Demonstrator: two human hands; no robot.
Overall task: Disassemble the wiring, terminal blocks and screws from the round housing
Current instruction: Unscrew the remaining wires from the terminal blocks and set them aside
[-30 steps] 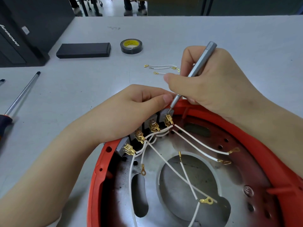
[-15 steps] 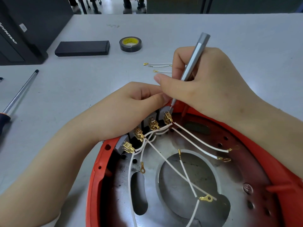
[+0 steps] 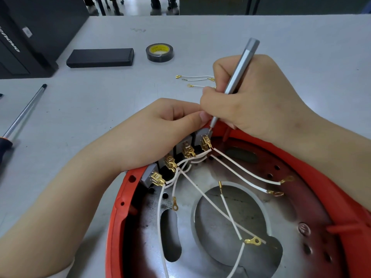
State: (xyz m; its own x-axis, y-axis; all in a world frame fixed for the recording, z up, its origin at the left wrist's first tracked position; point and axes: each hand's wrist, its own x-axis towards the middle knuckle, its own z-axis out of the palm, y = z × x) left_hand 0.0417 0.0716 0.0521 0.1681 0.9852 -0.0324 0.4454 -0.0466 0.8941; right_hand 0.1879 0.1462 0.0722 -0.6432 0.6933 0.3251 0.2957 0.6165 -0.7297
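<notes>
Open table left of housing rim (image 3: 112, 227); white wires (image 3: 210, 205) across centre opening w/ ring lugs.

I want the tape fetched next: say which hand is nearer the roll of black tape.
Right. The right hand, gripping the grey screwdriver, sits just right of the tape roll; the left hand lies nearer the camera, at the terminal blocks.

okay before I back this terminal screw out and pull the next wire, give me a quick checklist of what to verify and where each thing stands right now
1. Slim grey screwdriver gripped by right hand: ok.
2. Its tip on the rightmost brass terminal: ok; whether it is seated in the screw head: cannot tell.
3. Left hand steadying behind the grey terminal blocks: ok.
4. Left fingers clear of the tip: not ok, the thumb sits right beside the shaft.
5. White wires still attached at that terminal: ok.
6. Removed wires set aside on the table: ok.
</notes>
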